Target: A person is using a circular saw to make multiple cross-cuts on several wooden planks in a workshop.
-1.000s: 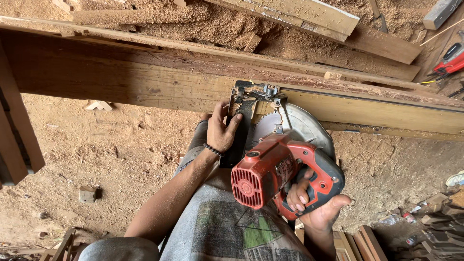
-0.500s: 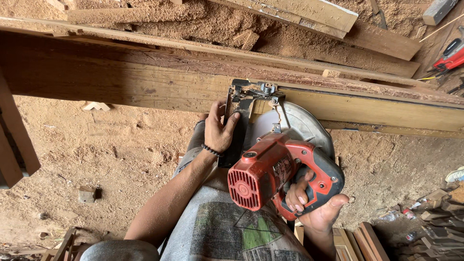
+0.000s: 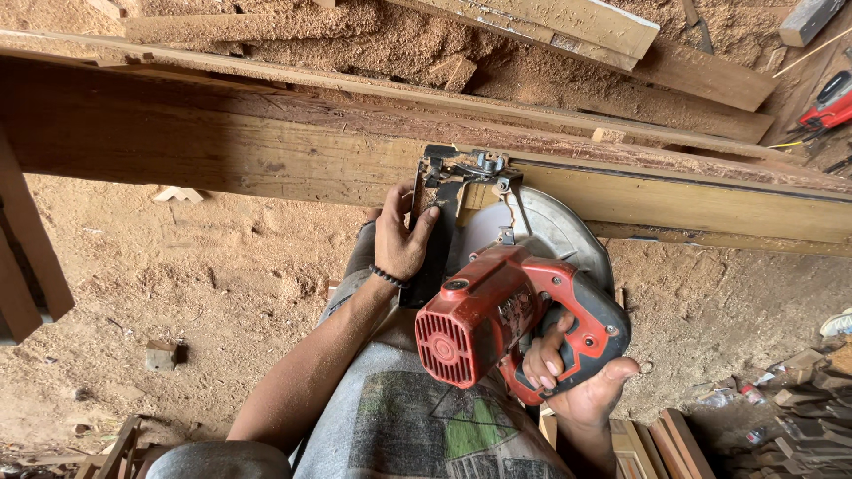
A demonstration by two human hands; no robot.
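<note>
A red circular saw (image 3: 497, 315) with a grey blade guard (image 3: 555, 232) sits against the side of a long wooden beam (image 3: 266, 160) that crosses the view. My right hand (image 3: 577, 372) grips the saw's black rear handle. My left hand (image 3: 402, 238) presses flat on the saw's black base plate (image 3: 439, 222), fingers pointing up toward the beam. A dark bracelet circles my left wrist.
Sawdust covers the ground (image 3: 204, 293) below the beam. Loose planks (image 3: 568, 22) and offcuts lie beyond it. A red tool (image 3: 830, 102) rests at the far right. Wood scraps (image 3: 799, 399) pile at the lower right, and a small block (image 3: 161, 355) lies at the left.
The saw and both hands have kept their hold and place against the beam; the view has only shifted slightly.
</note>
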